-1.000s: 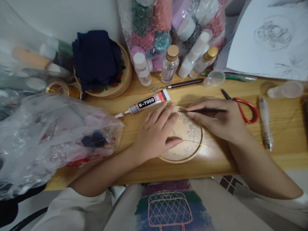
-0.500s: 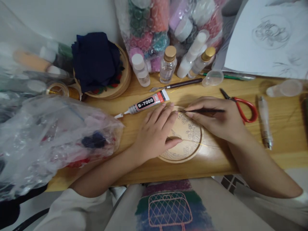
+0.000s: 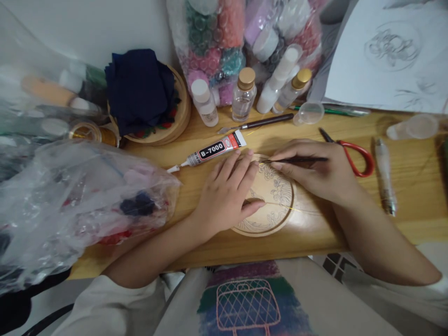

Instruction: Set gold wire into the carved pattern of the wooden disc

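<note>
A round wooden disc [image 3: 274,201] with a drawn wave pattern lies on the wooden table [image 3: 413,186] in front of me. My left hand [image 3: 227,193] rests flat on the disc's left half, fingers stretched out, thumb pressing a thin gold wire [image 3: 292,209] that runs across the disc. My right hand [image 3: 315,170] pinches dark tweezers [image 3: 297,160], their tip at the disc's upper edge beside my left fingertips.
A B-7000 glue tube [image 3: 210,151] lies left of the disc. Red-handled scissors [image 3: 353,156], a pen-like tool [image 3: 385,177], small bottles [image 3: 243,93], bags of coloured pots [image 3: 217,42], a wooden tray with dark cloth [image 3: 143,88], a plastic bag [image 3: 70,196] and drawing paper [image 3: 385,60] surround me.
</note>
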`<action>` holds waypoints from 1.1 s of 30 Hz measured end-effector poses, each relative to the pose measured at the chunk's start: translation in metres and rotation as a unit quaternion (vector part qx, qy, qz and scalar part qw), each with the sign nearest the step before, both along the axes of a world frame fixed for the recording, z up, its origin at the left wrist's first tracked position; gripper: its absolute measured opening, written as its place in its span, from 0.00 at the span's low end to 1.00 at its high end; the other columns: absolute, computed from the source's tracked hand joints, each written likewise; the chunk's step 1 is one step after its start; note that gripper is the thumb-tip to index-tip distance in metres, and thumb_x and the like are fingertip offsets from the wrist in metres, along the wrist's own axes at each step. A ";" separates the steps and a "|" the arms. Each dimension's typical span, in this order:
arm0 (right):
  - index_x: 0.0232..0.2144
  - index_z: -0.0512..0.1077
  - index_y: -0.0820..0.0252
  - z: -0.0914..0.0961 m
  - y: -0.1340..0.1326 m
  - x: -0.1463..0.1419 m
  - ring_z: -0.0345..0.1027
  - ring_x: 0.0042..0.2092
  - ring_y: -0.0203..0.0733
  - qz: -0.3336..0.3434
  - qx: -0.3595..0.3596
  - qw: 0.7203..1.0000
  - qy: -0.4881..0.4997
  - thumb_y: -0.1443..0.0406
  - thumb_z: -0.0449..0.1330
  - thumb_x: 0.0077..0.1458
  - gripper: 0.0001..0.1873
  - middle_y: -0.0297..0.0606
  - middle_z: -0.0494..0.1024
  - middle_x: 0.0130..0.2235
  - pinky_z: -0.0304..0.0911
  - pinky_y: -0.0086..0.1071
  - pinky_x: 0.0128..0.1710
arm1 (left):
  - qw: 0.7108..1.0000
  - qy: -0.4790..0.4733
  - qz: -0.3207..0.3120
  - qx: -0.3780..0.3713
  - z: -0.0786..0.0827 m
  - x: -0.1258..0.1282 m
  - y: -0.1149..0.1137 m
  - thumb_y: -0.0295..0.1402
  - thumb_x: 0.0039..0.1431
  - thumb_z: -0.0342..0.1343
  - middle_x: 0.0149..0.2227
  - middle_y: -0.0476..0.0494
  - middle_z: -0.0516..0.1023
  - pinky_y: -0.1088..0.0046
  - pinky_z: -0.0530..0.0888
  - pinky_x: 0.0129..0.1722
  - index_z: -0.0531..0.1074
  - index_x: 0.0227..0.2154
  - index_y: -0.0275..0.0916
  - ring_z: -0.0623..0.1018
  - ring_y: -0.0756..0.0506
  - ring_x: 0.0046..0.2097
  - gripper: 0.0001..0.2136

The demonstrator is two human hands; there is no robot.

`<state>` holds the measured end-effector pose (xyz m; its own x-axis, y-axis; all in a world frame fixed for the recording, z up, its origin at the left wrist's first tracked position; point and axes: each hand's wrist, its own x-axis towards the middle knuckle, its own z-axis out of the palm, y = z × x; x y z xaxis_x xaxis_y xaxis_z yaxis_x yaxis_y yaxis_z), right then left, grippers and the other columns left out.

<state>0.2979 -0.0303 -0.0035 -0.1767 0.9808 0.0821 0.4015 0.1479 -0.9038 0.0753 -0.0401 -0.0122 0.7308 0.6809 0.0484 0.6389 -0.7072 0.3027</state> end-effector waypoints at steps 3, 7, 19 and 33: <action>0.33 0.81 0.52 -0.001 0.000 0.000 0.75 0.35 0.41 -0.003 0.006 1.000 -0.001 0.62 0.68 0.53 0.03 0.35 0.82 0.34 0.70 0.36 0.37 | 1.000 -0.002 0.001 -0.002 -0.001 0.000 0.000 0.49 0.64 0.56 0.67 0.27 0.60 0.52 0.61 0.64 0.61 0.63 0.27 0.59 0.31 0.68 0.34; 0.32 0.80 0.55 -0.001 0.000 0.000 0.75 0.35 0.40 -0.002 0.008 1.000 -0.002 0.63 0.68 0.53 0.03 0.36 0.82 0.34 0.70 0.35 0.37 | 1.000 -0.011 0.005 0.004 -0.002 0.000 0.000 0.50 0.63 0.56 0.67 0.28 0.61 0.53 0.61 0.64 0.59 0.63 0.26 0.60 0.32 0.68 0.36; 0.32 0.79 0.59 -0.001 0.000 0.000 0.75 0.35 0.39 0.002 0.007 1.000 -0.008 0.64 0.67 0.54 0.04 0.39 0.82 0.34 0.69 0.33 0.37 | 1.000 0.002 -0.002 0.016 -0.001 0.000 0.000 0.50 0.63 0.57 0.67 0.28 0.61 0.53 0.61 0.64 0.60 0.63 0.27 0.61 0.31 0.67 0.36; 0.34 0.79 0.56 -0.002 0.000 0.004 0.75 0.36 0.39 0.031 0.032 0.999 -0.015 0.64 0.65 0.56 0.04 0.36 0.82 0.35 0.68 0.33 0.35 | 1.000 0.016 -0.004 0.026 0.000 0.001 0.000 0.50 0.63 0.57 0.66 0.27 0.62 0.52 0.63 0.63 0.61 0.62 0.26 0.63 0.30 0.66 0.35</action>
